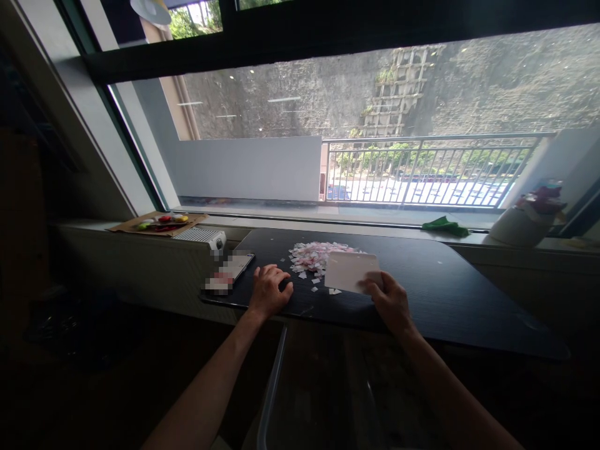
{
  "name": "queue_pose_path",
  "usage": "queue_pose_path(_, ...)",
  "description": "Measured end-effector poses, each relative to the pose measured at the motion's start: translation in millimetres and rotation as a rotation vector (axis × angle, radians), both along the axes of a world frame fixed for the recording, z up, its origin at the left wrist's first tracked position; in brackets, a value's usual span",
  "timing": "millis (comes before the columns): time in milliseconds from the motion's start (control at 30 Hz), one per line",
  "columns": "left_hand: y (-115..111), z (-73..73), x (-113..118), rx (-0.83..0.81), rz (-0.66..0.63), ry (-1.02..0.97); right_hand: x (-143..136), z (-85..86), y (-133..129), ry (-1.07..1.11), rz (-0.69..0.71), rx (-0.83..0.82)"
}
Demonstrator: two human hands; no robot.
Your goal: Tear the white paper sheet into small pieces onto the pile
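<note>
A heap of small white and pinkish paper pieces (312, 255) lies on the dark tabletop (435, 275), with several loose bits at its near edge. My right hand (392, 299) grips a flat white rectangular board (349, 270) with rounded corners by its lower right corner. The board is tilted up and covers the right part of the heap. Left of the paper, my left hand (270, 289) rests on the tabletop, fingers bent and thumb apart, with nothing seen in it. Just beyond that hand lies a phone-like flat object (240, 265), partly blurred out.
A green cloth (444, 226) and a pale rounded container (520, 219) sit on the sill to the right. Colourful items lie on brown cardboard (125, 224) at left, near a white radiator (154, 269). A clear plastic bin (273, 381) stands below the table's front edge.
</note>
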State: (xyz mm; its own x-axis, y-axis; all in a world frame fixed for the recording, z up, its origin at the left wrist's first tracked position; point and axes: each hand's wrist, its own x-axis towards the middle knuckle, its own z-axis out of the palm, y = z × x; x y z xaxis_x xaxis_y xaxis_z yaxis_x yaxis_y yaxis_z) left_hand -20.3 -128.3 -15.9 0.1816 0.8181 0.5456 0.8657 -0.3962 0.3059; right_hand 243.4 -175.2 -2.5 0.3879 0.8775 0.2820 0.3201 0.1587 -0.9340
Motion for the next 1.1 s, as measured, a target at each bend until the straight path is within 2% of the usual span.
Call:
queue_pose_path(67,0,-0.4,0,0.006,0.0,-0.006,6,0.4,-3,-0.035,-0.008,-0.036)
queue_pose_path(233,0,-1.1,-1,0.027,-0.012,-0.011,38,0.8,-12,-0.016,-0.171,-0.145)
queue_pose_path(367,1,-1.9,-1,0.033,-0.01,0.002,42,4.7,-8,0.073,-0.142,-0.126)
queue_pose_path(500,2,-3.2,-3,0.047,-0.009,0.011,40,8.5,-1,0.002,-0.112,-0.153)
queue_pose_path(633,2,-2.9,-3,0.051,-0.016,0.008,73,8.3,-15,-0.069,-0.188,-0.227)
queue_pose_path(733,2,-2.2,-3,0.048,-0.026,0.014,106,8.8,-30,0.007,-0.16,-0.288)
queue_pose_path(800,2,-2.1,-3,0.053,-0.022,0.01,118,9.3,-33,0.064,-0.148,-0.271)
queue_pose_path(933,3,-2.5,-5,0.057,-0.022,0.02,119,10.0,-23,0.126,-0.129,-0.214)
queue_pose_path(1100,6,-4.4,-8,0.068,-0.021,0.062,112,18.5,-13,0.134,0.008,-0.338)
